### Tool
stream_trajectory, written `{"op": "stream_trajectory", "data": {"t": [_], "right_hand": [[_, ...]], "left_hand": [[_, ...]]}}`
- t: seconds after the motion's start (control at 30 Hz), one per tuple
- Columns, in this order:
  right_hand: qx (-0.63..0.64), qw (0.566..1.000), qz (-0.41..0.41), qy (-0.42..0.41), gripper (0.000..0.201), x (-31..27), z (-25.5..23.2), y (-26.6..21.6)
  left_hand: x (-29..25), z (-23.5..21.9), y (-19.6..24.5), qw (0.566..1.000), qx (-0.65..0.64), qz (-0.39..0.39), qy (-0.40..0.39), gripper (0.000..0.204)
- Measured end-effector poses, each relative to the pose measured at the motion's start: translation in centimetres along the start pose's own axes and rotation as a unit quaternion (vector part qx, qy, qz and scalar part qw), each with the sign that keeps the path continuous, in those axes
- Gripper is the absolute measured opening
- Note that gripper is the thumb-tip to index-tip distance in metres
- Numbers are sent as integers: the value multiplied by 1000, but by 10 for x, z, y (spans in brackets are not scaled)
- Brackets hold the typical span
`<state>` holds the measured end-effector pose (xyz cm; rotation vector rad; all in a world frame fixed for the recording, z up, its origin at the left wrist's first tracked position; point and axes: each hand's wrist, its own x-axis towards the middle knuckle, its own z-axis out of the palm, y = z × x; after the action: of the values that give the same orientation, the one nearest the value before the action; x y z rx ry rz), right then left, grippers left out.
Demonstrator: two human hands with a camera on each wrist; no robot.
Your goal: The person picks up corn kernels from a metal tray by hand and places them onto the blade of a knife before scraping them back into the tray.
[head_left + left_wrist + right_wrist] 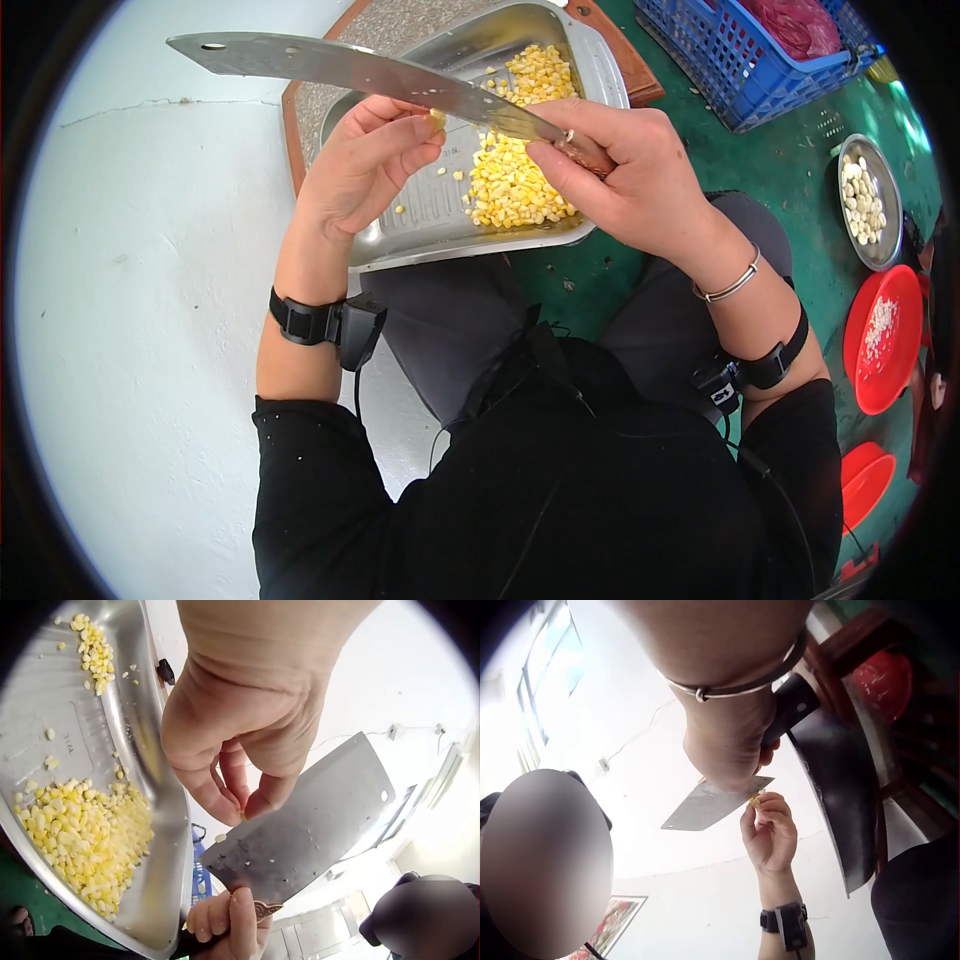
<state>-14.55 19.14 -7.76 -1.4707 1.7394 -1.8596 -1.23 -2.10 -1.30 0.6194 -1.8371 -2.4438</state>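
My right hand [635, 165] grips the dark handle of a cleaver [350, 68], its broad steel blade raised over the tray and reaching out to the left. Thumb and fingertips of my left hand [375, 155] pinch a small yellow corn kernel [437, 118], close beside the blade. In the left wrist view a pale loose kernel [220, 838] shows just below those fingertips, by the blade's edge. Under both hands a metal tray [415, 245] holds corn kernels [510, 185], heaped toward its right side. Small bits cling to the blade.
The tray rests on a wood-edged stool [375, 30] and at my knees. A blue crate [740, 75] with a pink bag stands at the back right. Farther right are a metal bowl [889, 240] of pale round pieces and a red basin [870, 385]. A white wall [150, 250] borders the left.
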Motion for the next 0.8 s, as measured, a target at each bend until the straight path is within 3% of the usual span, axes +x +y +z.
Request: {"op": "stream_trajectory", "data": {"t": [0.2, 0.27, 0.37, 0.5, 0.8], "right_hand": [[-4, 1000, -6, 0, 21, 0, -2, -1], [2, 1000, -6, 2, 21, 0, -2, -1], [6, 1000, -9, 0, 22, 0, -1, 0], [-1, 1000, -6, -13, 22, 1, -2, -1], [-4, 1000, -18, -21, 21, -1, 0, 2]], "left_hand": [[-1, 0, 3, 1000, -14, -16, -7, 20], [-1, 8, 4, 999, 11, -21, 43, 14], [2, 5, -2, 999, 29, -39, 5, 19], [3, 11, 0, 998, 49, -45, 14, 19], [-1, 21, 5, 983, 173, -48, 32, 21]]}}
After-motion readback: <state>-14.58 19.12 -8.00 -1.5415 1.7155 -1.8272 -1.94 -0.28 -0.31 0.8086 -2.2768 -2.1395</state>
